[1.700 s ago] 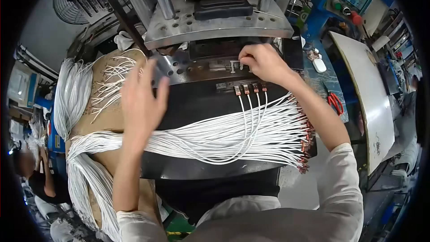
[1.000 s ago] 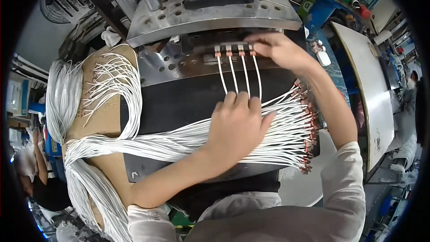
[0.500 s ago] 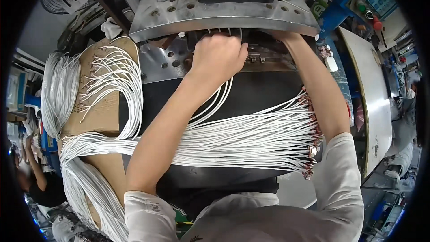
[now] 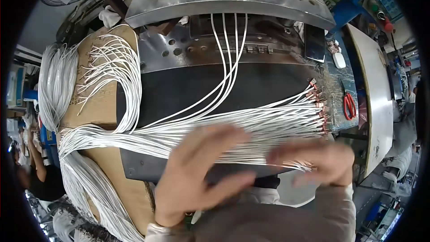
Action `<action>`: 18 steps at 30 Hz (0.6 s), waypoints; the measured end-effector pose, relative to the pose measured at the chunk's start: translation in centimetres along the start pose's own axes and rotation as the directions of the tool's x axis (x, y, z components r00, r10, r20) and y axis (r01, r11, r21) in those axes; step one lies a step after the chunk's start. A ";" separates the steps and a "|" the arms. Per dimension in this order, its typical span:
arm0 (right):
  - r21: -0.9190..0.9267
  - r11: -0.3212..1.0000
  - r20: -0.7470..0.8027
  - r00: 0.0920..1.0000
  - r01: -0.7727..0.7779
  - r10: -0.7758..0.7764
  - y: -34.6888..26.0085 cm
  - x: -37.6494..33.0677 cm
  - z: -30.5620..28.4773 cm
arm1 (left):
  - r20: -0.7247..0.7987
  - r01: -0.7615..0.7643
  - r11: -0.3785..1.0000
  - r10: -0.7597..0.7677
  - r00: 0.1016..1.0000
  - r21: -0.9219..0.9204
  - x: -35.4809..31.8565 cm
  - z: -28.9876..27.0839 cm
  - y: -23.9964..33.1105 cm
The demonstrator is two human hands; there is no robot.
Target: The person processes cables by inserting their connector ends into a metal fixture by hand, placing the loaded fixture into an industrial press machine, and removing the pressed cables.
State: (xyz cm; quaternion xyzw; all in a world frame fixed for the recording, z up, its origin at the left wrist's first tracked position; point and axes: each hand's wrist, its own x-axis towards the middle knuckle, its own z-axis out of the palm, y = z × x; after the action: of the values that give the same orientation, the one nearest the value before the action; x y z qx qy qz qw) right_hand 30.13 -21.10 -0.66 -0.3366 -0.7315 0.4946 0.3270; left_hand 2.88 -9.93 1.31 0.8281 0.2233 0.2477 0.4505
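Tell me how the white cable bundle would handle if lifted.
The white cable bundle would probably sag, since it turns sharply at left. It seems mildly springy, as four strands curve smoothly. Its tips may splay, being fanned out.

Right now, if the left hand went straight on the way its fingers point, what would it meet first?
Probably the bundle of white cables: the left hand points toward the picture's upper right, across them. Its height is unclear, so it might pass above without touching.
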 end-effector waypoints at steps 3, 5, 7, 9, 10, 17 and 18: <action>0.541 0.794 0.590 0.798 -0.275 -0.125 2.4 -5.0 8.4 | 0.351 0.242 0.494 0.139 0.926 -0.835 -13.1 1.3 -4.8; 0.626 0.566 0.443 0.842 -0.536 0.307 5.2 -11.0 14.3 | 0.526 0.575 0.240 -0.240 0.816 -0.782 -19.1 3.8 -7.4; 0.876 0.422 -0.173 0.666 -0.232 0.725 7.8 -15.0 21.2 | 0.271 0.505 0.311 -0.565 0.780 -0.805 -25.6 7.9 -10.1; 0.881 0.448 -0.472 0.353 0.153 0.808 12.9 -16.4 24.5 | 0.093 0.404 0.269 -0.724 0.683 -0.874 -24.1 9.6 -11.1; 0.821 0.512 -0.569 0.287 0.252 0.771 14.5 -15.8 24.0 | -0.071 0.284 0.261 -0.839 0.540 -0.923 -23.3 10.5 -11.5; 0.746 0.563 -0.664 0.338 0.356 0.667 16.5 -12.5 24.2 | -0.175 0.293 0.317 -0.889 0.424 -0.902 -22.8 12.5 -13.5; 0.749 0.572 -0.662 0.356 0.334 0.659 16.8 -12.5 24.3 | -0.169 0.278 0.311 -0.884 0.435 -0.909 -22.6 12.5 -13.4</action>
State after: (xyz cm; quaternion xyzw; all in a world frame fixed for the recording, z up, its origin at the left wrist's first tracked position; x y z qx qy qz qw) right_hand 20.27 -38.76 -25.54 -0.4470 -0.0633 0.5209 0.7245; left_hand -9.04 -24.68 -20.77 0.2336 0.5445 0.3886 0.7056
